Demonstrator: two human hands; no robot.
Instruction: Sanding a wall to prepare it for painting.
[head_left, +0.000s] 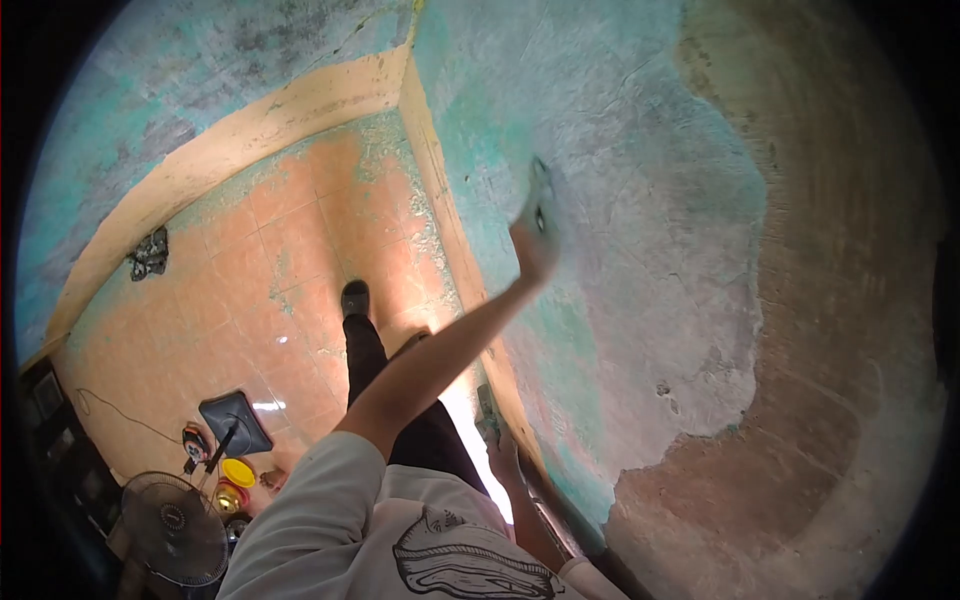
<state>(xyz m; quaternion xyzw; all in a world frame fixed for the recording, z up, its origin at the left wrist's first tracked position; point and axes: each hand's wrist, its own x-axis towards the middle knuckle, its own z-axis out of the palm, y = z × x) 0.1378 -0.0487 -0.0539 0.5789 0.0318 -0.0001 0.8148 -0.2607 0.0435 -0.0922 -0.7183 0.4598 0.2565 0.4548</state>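
My left hand (537, 225) is at the blue-green wall (630, 187), above the peach baseboard (435, 180). It is blurred and greyish over the fingers, so I cannot tell whether it holds something. Low beside the baseboard, my right hand (501, 446) grips a flat, grey scraper-like tool (487, 400), whose blade end points away from me. The wall's paint is patchy and worn. Further right, a ragged edge separates it from a bare brown plaster area (817, 300).
Paint flakes (420, 217) litter the tiled floor (300, 217) along the walls. A dark crumpled lump (150, 255) lies by the far baseboard. At lower left stand a fan (174, 525), a black square base (236, 422), a corded reel (196, 444) and a yellow lid (238, 472).
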